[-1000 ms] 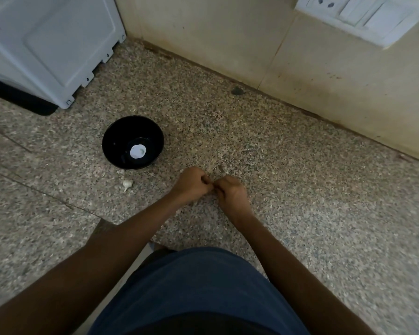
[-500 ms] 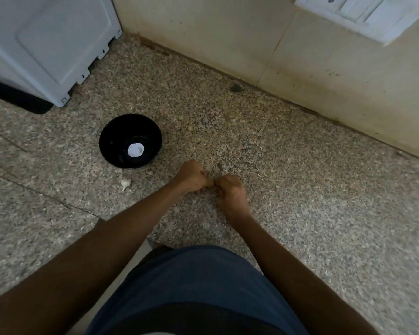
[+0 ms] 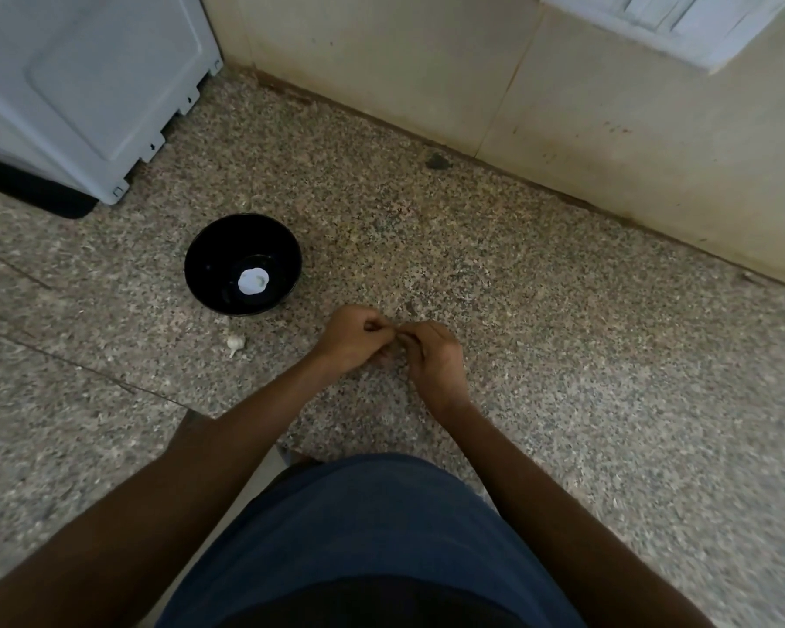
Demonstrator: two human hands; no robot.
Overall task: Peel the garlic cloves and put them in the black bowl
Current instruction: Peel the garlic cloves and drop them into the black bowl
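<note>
1. Hands: left hand and right hand meet, fingers curled, right of the black bowl; presumably pinching a hidden clove.
2. Risk: slipping, the clove could vanish against speckled counter.
3. Garlic piece lies just below the bowl.

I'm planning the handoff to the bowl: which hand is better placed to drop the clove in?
Probably the left hand: it lies nearer the round black bowl, which sits on its side. The right hand would have to cross over.
</note>
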